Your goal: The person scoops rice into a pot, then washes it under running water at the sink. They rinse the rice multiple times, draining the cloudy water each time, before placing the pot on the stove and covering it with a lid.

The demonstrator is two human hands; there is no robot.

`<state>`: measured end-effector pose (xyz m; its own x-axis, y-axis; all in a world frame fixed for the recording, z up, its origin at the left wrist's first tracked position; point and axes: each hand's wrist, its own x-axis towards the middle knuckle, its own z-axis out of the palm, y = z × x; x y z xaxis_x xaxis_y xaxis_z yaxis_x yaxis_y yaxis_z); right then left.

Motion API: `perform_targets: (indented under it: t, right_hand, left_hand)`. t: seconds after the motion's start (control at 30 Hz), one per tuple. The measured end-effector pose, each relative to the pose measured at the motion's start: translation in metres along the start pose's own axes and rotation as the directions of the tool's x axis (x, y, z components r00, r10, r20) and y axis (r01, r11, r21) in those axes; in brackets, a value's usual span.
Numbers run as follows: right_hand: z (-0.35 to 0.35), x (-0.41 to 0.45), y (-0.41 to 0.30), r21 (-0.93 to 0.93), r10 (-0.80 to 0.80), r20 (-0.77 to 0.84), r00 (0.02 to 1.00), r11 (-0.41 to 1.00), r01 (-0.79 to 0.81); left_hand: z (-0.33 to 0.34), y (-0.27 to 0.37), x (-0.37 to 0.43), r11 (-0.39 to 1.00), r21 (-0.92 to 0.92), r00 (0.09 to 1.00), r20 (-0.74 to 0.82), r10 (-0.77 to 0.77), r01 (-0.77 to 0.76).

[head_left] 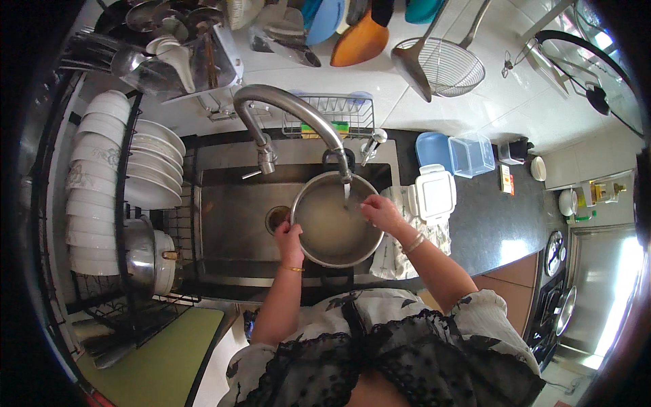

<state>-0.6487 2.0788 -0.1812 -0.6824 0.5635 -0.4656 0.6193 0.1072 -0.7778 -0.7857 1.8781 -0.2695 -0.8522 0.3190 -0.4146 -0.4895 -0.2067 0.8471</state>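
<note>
A round stainless steel pot [336, 263] sits over the right side of the sink, below the gooseneck faucet [290, 104]. Cloudy, whitish liquid [330, 224] fills its lower part, and a thin stream of water [347, 194] runs in from the spout. My left hand [289, 244] grips the pot's left rim, thumb on top and fingers outside. Over the right rim hangs my right hand [380, 213], its fingertips drawn together above the liquid. Whether anything is pinched in them is too small to tell. What lies at the pot's bottom is hidden by the cloudiness.
Left of the steel sink [239, 213] stands a dish rack [127, 168] with stacked bowls and plates. A white lidded container [435, 196] rests on a patterned cloth [396, 254] at right. Behind are a blue box [433, 150] and a clear plastic box [472, 155]. Utensils hang above.
</note>
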Motion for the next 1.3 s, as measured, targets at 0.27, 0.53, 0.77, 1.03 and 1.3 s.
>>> perform_targets:
  t: [0.27, 0.53, 0.77, 1.03, 1.3]
  right_hand:
    - [-0.003, -0.035, 0.056, -0.037, -0.060, -0.159, 0.985, 0.998, 0.055]
    - [0.062, -0.038, 0.078, -0.236, 0.034, 0.030, 0.999, 0.971, -0.026]
    - [0.078, -0.035, 0.070, -0.154, 0.024, 0.192, 0.981, 0.988, 0.006]
    - [0.097, -0.025, 0.091, 0.221, -0.032, 0.266, 0.963, 0.975, -0.029]
    - [0.085, -0.027, 0.065, 0.248, 0.052, 0.363, 0.930, 0.957, -0.151]
  left_hand:
    - [-0.002, 0.037, -0.016, 0.988, 0.125, 0.996, -0.018, 0.091, -0.088]
    - [0.015, 0.075, -0.035, 0.923, 0.251, 0.956, 0.082, 0.281, -0.292]
    - [0.030, 0.094, -0.051, 0.768, 0.447, 0.887, 0.179, 0.426, -0.459]
    - [0.035, 0.099, -0.061, 0.630, 0.565, 0.834, 0.228, 0.502, -0.533]
    - [0.039, 0.103, -0.067, 0.548, 0.631, 0.815, 0.261, 0.517, -0.549]
